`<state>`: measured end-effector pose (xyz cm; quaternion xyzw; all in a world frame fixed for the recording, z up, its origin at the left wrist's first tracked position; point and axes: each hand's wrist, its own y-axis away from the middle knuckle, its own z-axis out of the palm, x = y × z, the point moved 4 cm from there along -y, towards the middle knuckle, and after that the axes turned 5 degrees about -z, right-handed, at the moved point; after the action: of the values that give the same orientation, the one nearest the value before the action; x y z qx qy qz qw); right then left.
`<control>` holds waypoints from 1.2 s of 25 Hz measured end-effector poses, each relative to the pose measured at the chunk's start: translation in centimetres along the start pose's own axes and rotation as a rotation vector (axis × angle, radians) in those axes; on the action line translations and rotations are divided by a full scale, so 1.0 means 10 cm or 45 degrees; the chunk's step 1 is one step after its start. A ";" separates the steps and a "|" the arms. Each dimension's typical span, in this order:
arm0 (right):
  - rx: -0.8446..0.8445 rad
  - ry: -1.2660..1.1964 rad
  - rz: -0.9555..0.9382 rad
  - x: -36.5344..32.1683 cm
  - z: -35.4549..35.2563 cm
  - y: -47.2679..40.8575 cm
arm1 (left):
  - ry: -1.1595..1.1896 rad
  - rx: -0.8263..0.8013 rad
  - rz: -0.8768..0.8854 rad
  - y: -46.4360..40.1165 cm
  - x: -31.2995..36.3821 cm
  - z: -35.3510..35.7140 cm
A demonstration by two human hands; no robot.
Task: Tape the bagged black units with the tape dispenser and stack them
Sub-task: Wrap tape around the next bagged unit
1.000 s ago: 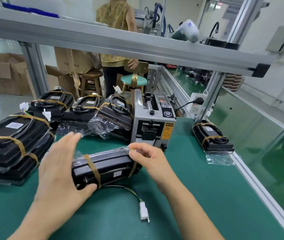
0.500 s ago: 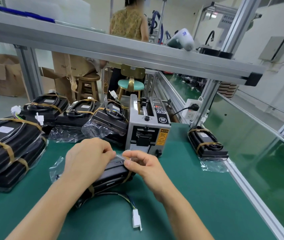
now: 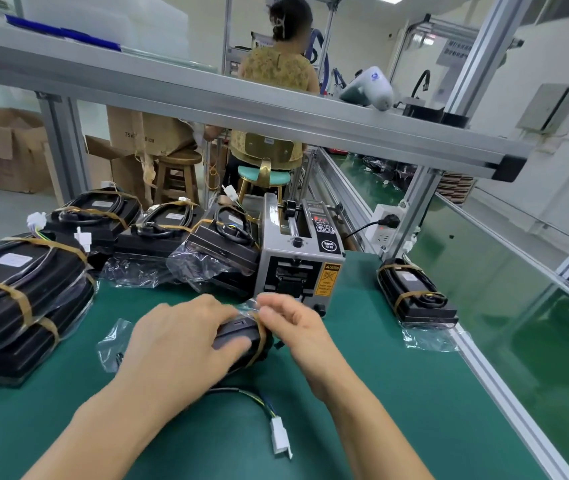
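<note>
A black unit (image 3: 238,336) in a clear bag lies on the green mat, bound with brown tape. My left hand (image 3: 179,337) lies flat on top of it and hides most of it. My right hand (image 3: 290,317) pinches the bag's plastic at the unit's right end, just in front of the grey tape dispenser (image 3: 298,258). The unit's wire with a white connector (image 3: 280,438) trails toward me. A stack of taped units (image 3: 16,299) stands at the left. One taped unit (image 3: 414,292) lies at the right.
More bagged units (image 3: 158,230) crowd the mat behind and left of the dispenser. An aluminium rail (image 3: 505,403) borders the mat on the right, and a shelf beam (image 3: 241,105) crosses overhead. A person sits on a stool (image 3: 264,174) beyond the bench.
My left hand has come from the unit's left end onto its top and covers it. My right hand stays at the right end, now pinching the bag. The view has tilted upward.
</note>
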<state>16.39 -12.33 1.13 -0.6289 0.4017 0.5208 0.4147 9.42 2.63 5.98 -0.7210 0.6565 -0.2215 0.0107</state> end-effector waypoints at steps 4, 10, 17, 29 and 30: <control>0.736 0.131 0.118 0.00 -0.35 -0.20 | -0.008 -0.026 -0.055 0.13 -0.03 0.06; 0.939 0.276 0.242 0.01 -0.30 -0.44 | -0.024 -0.014 -0.088 0.13 -0.02 0.10; 1.175 -0.010 0.366 0.05 -0.25 -0.58 | -0.031 -0.002 -0.072 0.15 -0.03 0.12; 0.259 -0.238 0.124 -0.19 0.22 0.35 | 0.069 0.076 -0.151 0.15 -0.02 0.08; 0.268 -0.224 0.116 -0.17 0.23 0.36 | 0.058 0.075 -0.151 0.16 -0.01 0.08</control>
<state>12.09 -11.21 2.15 -0.5150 0.4444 0.5469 0.4880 8.20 2.32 4.75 -0.7527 0.6060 -0.2573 0.0038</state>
